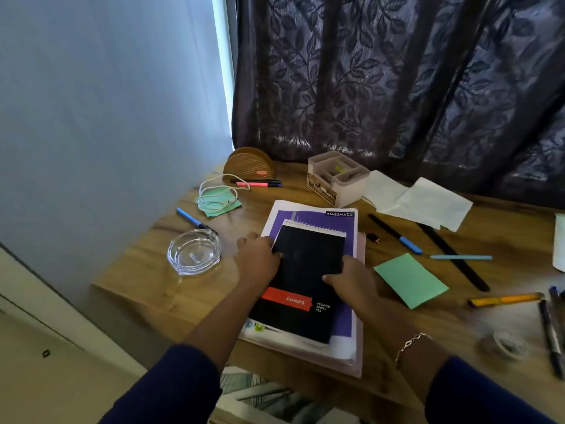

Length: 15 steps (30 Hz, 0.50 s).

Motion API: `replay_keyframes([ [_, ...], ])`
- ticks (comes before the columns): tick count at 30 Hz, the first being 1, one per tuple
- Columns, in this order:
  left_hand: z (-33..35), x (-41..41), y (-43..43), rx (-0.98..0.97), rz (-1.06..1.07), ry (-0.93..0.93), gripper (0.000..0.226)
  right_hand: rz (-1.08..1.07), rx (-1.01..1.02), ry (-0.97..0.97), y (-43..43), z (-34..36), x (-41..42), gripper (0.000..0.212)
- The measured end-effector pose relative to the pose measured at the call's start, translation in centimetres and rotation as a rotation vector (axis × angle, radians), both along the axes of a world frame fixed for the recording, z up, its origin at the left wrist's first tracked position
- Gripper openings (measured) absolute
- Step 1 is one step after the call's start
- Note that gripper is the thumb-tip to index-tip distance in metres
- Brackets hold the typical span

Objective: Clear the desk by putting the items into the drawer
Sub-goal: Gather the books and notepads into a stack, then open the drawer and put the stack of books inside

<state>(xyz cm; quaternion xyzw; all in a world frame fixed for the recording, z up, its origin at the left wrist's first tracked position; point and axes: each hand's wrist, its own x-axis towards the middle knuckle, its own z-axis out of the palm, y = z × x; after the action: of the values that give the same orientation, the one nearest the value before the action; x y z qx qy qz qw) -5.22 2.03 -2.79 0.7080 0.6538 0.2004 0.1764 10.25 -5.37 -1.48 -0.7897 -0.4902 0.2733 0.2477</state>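
- Far left on the table (143,289) there's a glass ashtray (194,251), with a blue pen (192,219) just behind it.
- The left hand (258,261) grips the left edge of the pile of notebooks (356,359). The thumb sits on top and the fingers curl over the side.
- The pile is mid-table, close to the near edge: a black spiral pad (305,270) on top, a purple notebook (339,223) under it, and pale stuff below that.
- The pad's long side runs away from the person, and the far end leans a bit to the right. The spiral binding is at the far end and the red label is at the near end.
- The drawer (269,396) is open below the table's near edge, right under the pile, and there are papers in it.
- The right hand (351,278) holds the pile's right edge the same way, thumb on the black pad and fingers curled over the side.
- A green sticky note (411,280) lies flat just right of the pile.
- A roll of tape (504,344) is further right near the front, too blurry to say much more.
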Motion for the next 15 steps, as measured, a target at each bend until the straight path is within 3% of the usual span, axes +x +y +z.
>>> replay_keyframes([
  [5,-0.7,-0.8,-0.8,0.043,-0.045,-0.035,0.033,0.018,0.061,-0.184,-1.5,-1.0,-0.2,0.052],
  [10,-1.0,-1.4,-3.7,0.117,-0.098,-0.072,0.040,-0.058,0.257,-0.088,-4.5,-2.3,0.2,0.041],
  [12,-1.2,-1.4,-5.3,0.288,-0.143,-0.015,0.037,-0.069,0.365,-0.063,-6.1,-2.8,0.1,0.035],
  [15,-2.2,-0.9,-9.2,0.539,-0.202,-0.168,0.026,-0.063,0.476,0.012,-9.2,-4.0,-0.1,0.026],
])
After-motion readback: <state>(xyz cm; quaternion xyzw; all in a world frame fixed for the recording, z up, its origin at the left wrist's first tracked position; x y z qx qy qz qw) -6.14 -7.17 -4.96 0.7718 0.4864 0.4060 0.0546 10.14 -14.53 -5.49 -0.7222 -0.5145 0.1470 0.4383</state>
